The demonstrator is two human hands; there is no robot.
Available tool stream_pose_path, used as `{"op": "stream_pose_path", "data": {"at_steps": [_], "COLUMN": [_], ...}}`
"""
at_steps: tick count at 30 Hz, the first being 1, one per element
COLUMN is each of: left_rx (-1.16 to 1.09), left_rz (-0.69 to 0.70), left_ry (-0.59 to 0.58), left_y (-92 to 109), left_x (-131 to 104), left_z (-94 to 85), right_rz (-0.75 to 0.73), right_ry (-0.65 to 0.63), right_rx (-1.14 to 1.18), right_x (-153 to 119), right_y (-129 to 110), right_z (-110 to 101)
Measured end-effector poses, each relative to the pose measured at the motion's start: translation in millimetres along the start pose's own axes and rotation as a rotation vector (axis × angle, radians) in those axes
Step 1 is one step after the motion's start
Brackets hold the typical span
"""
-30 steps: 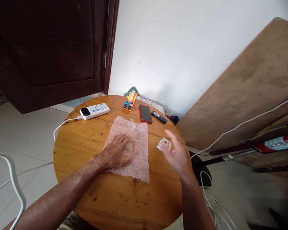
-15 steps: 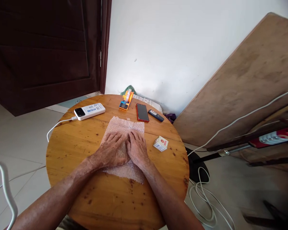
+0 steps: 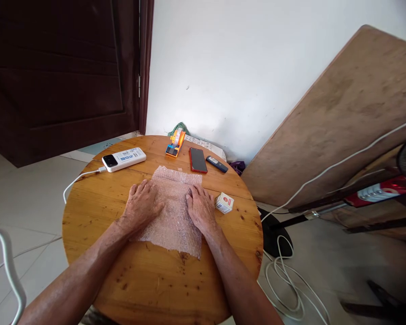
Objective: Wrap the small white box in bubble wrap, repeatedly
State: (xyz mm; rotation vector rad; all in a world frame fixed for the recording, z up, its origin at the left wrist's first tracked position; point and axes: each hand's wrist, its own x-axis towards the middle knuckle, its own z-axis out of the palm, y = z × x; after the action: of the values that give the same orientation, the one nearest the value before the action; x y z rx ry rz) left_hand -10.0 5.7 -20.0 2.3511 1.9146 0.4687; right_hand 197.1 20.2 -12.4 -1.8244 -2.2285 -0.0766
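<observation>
A sheet of bubble wrap [image 3: 176, 221] lies flat on the round wooden table [image 3: 155, 289] in front of me. My left hand [image 3: 140, 205] rests on its left edge, fingers stretched out and thumb pointing inward. On the right edge lies my right hand [image 3: 202, 207], also open, palm down. Just beyond the right fingers sits a small white box [image 3: 224, 203] with a red mark. Both hands press on the wrap without gripping it.
At the table's back stand an orange tape dispenser [image 3: 175, 142], a red-edged phone [image 3: 198, 160] and a dark remote-like device [image 3: 217, 164]. A white power bank [image 3: 124, 159] with a cable lies at the left. A wooden board [image 3: 341, 113] leans on the wall at right.
My hands have moved apart, from the middle of the bubble wrap out to its left and right edges. More of the wrap's middle shows now. The view has shifted slightly.
</observation>
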Motion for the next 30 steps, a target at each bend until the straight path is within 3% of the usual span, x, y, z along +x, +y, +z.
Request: {"op": "stream_pose_path", "data": {"at_steps": [3,7,20,26,30], "left_rx": [-0.042,-0.077,-0.021,-0.103,-0.125], "left_rz": [0.068,0.166,0.084,0.286,0.316], "left_ry": [0.0,-0.027,0.001,-0.015,-0.03], "left_y": [3.1,4.0,1.4,3.1,0.5], "left_x": [-1.3,-3.9,-3.8,-5.0,-5.0], "left_z": [-1.7,-1.7,-2.0,-0.7,-2.6], "right_rz": [-0.059,-0.152,-0.026,-0.07,-0.083], "right_ry": [0.03,-0.03,-0.085,-0.097,-0.016], "right_rx": [0.005,0.039,-0.003,0.045,0.093], "right_x": [-1.6,-0.9,5.9,8.1,7.9], "right_y": [-3.3,-6.5,10.8,13.1,11.2], "right_z": [-0.2,0.4,-4.1,-1.1,-6.7]}}
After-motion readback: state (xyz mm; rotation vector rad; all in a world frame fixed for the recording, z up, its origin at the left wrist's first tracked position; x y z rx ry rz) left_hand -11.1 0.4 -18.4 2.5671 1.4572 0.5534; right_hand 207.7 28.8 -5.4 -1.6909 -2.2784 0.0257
